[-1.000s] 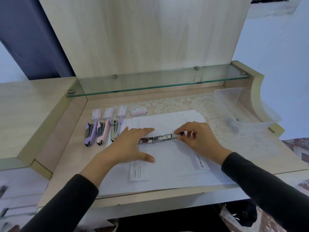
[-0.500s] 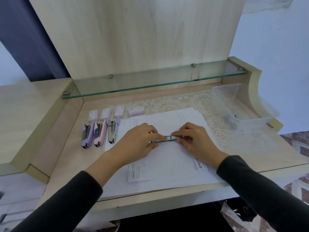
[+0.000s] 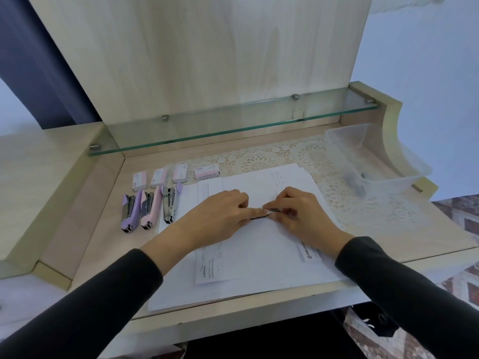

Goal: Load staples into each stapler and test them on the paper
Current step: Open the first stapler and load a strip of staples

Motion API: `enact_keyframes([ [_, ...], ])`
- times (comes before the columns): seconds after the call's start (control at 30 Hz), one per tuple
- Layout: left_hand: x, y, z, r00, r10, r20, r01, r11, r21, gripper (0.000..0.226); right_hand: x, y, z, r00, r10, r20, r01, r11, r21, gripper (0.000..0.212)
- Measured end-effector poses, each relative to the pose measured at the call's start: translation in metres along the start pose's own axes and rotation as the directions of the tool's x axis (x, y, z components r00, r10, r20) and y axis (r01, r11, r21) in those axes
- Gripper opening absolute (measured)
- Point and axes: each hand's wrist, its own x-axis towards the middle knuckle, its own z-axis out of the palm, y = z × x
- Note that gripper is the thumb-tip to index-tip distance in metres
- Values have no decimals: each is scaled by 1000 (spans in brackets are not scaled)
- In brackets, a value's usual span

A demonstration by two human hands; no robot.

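Note:
A small metal stapler (image 3: 269,212) lies on the white paper sheets (image 3: 259,257) at the desk's middle, mostly hidden between my hands. My left hand (image 3: 220,216) covers its left part, fingers curled round it. My right hand (image 3: 300,216) pinches its right end. Left of the paper lie three more staplers: a purple one (image 3: 130,212), a pink one (image 3: 149,209) and a silver one (image 3: 169,205). Behind them stand several small staple boxes (image 3: 178,174).
A clear plastic tub (image 3: 373,161) sits at the right on a lace mat (image 3: 285,156). A glass shelf (image 3: 233,123) overhangs the desk's back. The desk's raised wooden sides close in left and right.
My left hand has closed over the metal stapler, which showed as a long open strip a second ago. Both hands have drawn together, leaving only a short piece visible.

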Motion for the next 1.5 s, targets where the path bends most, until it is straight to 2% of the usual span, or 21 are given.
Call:
enact_keyframes([
  [0.17, -2, -1, 2, 999, -4, -32, 6, 999, 42, 38, 0, 0, 0, 1000, 3, 5, -3, 1000, -4, 18],
  [0.4, -19, -6, 2, 995, -66, -69, 66, 998, -11, 32, 1, 0, 1, 1000, 12, 10, -12, 1000, -12, 20],
  [0.47, -27, -10, 1, 988, -122, -92, 118, 992, -50, 29, 1, 0, 1, 1000, 19, 2, -19, 1000, -13, 20],
  [0.57, -43, -17, 1, 959, -235, -158, 220, 970, -107, 30, 1, 2, 1, 1000, 24, -17, -24, 1000, -2, 20],
  [0.8, -42, 2, 10, 897, -356, -262, 296, 924, -244, 36, -1, 1, 0, 1000, 5, -15, -5, 1000, -12, 22],
  [0.9, -35, 1, 13, 868, -424, -258, 379, 902, -208, 41, -2, -1, -1, 1000, 10, -22, -10, 1000, -13, 27],
  [1.03, -35, -4, 22, 839, -461, -290, 429, 887, -170, 21, -3, -1, -3, 1000, -11, -27, 11, 1000, 4, 27],
  [1.13, -39, -4, 25, 826, -476, -302, 420, 877, -235, 30, -4, 2, -3, 998, -30, -49, 31, 999, 17, 27],
  [1.3, -42, -2, 30, 796, -522, -306, 465, 851, -243, 42, -4, 0, -5, 998, -28, -58, 29, 999, 14, 21],
  [1.5, -42, -3, 34, 773, -536, -339, 479, 844, -243, 21, -3, -7, -3, 999, -48, 19, 51, 985, -166, 20],
])
